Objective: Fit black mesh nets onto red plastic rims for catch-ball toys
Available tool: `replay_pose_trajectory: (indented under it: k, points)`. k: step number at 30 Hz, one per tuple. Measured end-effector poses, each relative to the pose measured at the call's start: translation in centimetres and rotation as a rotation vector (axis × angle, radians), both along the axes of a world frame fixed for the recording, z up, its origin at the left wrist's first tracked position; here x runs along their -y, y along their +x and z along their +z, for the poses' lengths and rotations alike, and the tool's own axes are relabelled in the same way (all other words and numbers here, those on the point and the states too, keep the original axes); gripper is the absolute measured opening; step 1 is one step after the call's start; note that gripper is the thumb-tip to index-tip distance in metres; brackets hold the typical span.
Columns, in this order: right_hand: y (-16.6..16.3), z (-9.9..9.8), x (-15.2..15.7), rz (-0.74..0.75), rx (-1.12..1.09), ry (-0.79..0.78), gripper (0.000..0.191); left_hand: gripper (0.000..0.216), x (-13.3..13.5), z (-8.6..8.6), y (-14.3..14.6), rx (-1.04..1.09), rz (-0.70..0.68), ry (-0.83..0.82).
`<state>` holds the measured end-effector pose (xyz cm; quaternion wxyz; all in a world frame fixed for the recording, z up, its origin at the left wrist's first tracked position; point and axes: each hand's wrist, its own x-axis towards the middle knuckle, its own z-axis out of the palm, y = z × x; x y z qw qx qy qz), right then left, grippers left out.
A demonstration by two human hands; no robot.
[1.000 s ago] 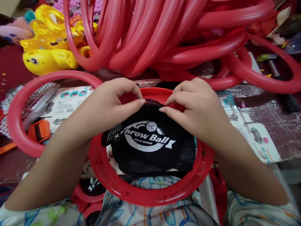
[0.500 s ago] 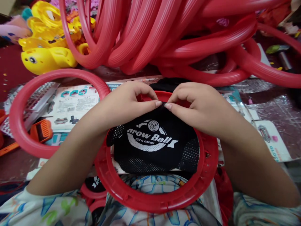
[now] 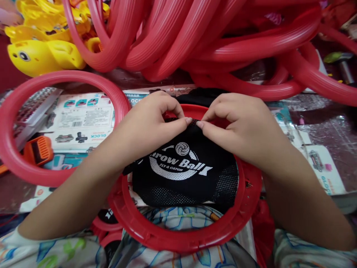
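With left hand (image 3: 147, 126), pinches far edge of black net (image 3: 184, 175), grip closed on it. Spreads toward the body inside red ring (image 3: 181, 238), below both grips. With right hand (image 3: 242, 126), pinches the same edge, equally near.

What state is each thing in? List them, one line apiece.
left hand, pinching the top edge of the black mesh at the far rim.
right hand, pinching the same edge, fingertips meeting the left's.
black mesh, logo up, lower edge short of the rim.
red ring, tilted on the lap, near part uncovered.
loose ring, lying on printed cards.
ring pile, heaped behind.
yellow duck toy, far left.
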<state>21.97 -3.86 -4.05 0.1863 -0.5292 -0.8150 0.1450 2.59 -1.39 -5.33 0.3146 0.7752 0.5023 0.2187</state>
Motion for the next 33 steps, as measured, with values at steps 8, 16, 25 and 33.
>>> replay_pose_trajectory:
  k: [8,16,25,33]
  points:
    - [-0.4,-0.1,0.1,-0.043,0.046,0.028,0.023,0.017,0.0,-0.1,0.4,-0.032,0.063,0.000]
    - [-0.6,-0.7,0.0,-0.079,0.036,0.060,0.023,0.015,0.1,-0.4,0.8,-0.077,0.101,0.029]
    - [1.0,0.5,0.7,-0.037,-0.048,0.151,0.014,0.021,-0.4,1.7,-1.4,-0.047,0.208,0.014]
    - [0.4,-1.2,0.3,-0.047,0.100,0.305,0.022,0.019,0.1,2.9,-1.6,-0.120,0.140,0.027]
